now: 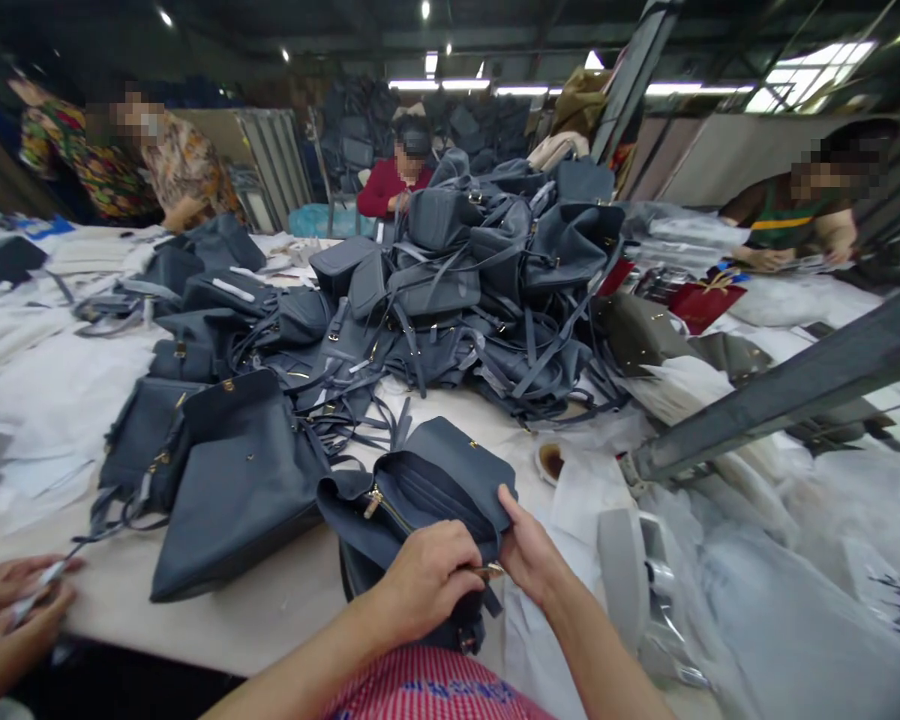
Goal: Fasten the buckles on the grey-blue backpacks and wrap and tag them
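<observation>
And there it was, a long work table point(195, 610) with a pale top stretching across the workshop, under a dark ceiling point(285, 30) strung with glowing strip lights point(450, 85)! Over on the right, a high window point(810, 75) blazed with daylight above a beige wall point(742, 150), and at the back stood a ribbed grey metal panel point(266, 165). What a room!

Strip lights point(442, 85) blazing overhead, a skylight point(810, 75) glaring at right! Dark rafters point(270, 30) above, and the wide lens bends every edge.
</observation>
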### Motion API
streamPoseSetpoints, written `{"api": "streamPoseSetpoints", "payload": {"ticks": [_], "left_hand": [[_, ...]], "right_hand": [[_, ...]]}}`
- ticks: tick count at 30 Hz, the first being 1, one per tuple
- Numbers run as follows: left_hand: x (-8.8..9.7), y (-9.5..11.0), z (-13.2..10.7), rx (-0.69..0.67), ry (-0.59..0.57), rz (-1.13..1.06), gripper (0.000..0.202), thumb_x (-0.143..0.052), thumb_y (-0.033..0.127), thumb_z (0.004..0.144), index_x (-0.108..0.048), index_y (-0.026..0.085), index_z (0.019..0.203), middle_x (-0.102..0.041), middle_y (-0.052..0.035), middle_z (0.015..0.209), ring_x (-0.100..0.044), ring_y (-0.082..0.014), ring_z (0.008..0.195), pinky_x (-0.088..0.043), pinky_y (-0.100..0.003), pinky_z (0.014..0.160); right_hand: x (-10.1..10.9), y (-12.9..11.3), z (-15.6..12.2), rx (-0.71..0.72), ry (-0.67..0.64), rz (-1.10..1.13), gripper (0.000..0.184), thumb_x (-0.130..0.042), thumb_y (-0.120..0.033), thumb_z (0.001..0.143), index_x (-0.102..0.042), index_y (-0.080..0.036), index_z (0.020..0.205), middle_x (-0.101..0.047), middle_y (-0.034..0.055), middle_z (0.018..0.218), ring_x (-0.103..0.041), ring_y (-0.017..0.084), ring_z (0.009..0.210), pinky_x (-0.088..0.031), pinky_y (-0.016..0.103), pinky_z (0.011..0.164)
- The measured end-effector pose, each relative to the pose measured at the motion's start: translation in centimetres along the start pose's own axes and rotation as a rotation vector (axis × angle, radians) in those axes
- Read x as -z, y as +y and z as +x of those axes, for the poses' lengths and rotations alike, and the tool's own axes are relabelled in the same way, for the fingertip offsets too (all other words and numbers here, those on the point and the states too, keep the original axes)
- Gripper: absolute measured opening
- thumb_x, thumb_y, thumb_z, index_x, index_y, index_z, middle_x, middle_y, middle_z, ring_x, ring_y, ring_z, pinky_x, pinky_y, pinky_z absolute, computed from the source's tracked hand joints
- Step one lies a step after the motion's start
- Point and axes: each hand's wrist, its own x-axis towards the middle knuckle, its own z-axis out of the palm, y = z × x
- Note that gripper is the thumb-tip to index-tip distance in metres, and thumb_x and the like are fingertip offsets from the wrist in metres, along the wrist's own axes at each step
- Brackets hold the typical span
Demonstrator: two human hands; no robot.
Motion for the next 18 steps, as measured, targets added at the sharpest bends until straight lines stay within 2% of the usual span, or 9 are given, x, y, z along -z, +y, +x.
{"api": "streamPoseSetpoints", "payload": {"ticks": [3,5,7,9,12,14,18], "left_hand": [[-0.3,0.3,-0.1,0.056,-0.039,-0.166,0.011,-0.064,0.019,0.087,-0.065,0.017,0.076,-0.062,0.0019,0.073,-0.058,-0.012,0.071,-0.042,-0.022,0.067],[-0.5,0.6,0.1,0.083,-0.077,-0.205,0.012,-0.065,0.019,0.086,-0.067,0.018,0.074,-0.062,0.0029,0.071,-0.057,-0.0111,0.069,-0.04,-0.021,0.065],[-0.6,0.8,0.4,0.101,-0.118,-0.216,0.014,-0.064,0.02,0.087,-0.068,0.018,0.073,-0.061,0.0031,0.069,-0.057,-0.0109,0.068,-0.04,-0.02,0.064],[-0.5,1.1,0.9,0.106,-0.156,-0.207,0.018,-0.061,0.023,0.089,-0.069,0.019,0.073,-0.061,0.0026,0.069,-0.058,-0.0114,0.069,-0.04,-0.02,0.065],[-0.6,1.3,1.3,0.098,-0.186,-0.171,0.02,-0.058,0.024,0.09,-0.07,0.019,0.075,-0.061,0.002,0.07,-0.058,-0.0121,0.071,-0.041,-0.021,0.067],[-0.7,1.3,1.4,0.087,-0.19,-0.151,0.021,-0.057,0.025,0.092,-0.07,0.02,0.076,-0.062,0.0018,0.07,-0.058,-0.0122,0.071,-0.041,-0.022,0.067],[-1.0,1.3,1.2,0.056,-0.18,-0.097,0.022,-0.056,0.028,0.092,-0.069,0.02,0.076,-0.062,0.0014,0.069,-0.058,-0.0128,0.071,-0.04,-0.023,0.067]], "right_hand": [[2.9,0.7,-2.3,0.151,0.111,-0.145,0.033,-0.071,-0.051,0.076,-0.066,-0.018,0.075,-0.07,-0.0006,0.073,-0.062,0.018,0.076,-0.05,0.028,0.072],[4.5,0.9,-4.1,0.274,0.196,-0.376,0.037,-0.071,-0.053,0.075,-0.061,-0.02,0.062,-0.063,-0.003,0.063,-0.058,0.017,0.069,-0.047,0.027,0.068],[5.4,0.8,-5.7,0.362,0.208,-0.605,0.042,-0.063,-0.056,0.08,-0.057,-0.021,0.058,-0.058,-0.0029,0.058,-0.055,0.016,0.063,-0.044,0.027,0.063],[5.5,0.6,-6.9,0.372,0.104,-0.676,0.041,-0.059,-0.056,0.082,-0.059,-0.021,0.062,-0.058,-0.0023,0.059,-0.054,0.016,0.06,-0.044,0.027,0.06],[5.1,0.4,-7.7,0.276,-0.112,-0.533,0.031,-0.069,-0.051,0.076,-0.068,-0.02,0.081,-0.065,-0.0001,0.071,-0.059,0.017,0.066,-0.048,0.028,0.061],[5.0,0.5,-7.6,0.211,-0.189,-0.469,0.031,-0.073,-0.045,0.073,-0.072,-0.02,0.091,-0.068,0.0014,0.077,-0.062,0.018,0.071,-0.051,0.028,0.065],[5.2,0.6,-6.9,0.189,-0.254,-0.458,0.016,-0.072,-0.035,0.075,-0.073,-0.02,0.081,-0.066,-0.0006,0.069,-0.06,0.015,0.067,-0.049,0.027,0.066]]}}
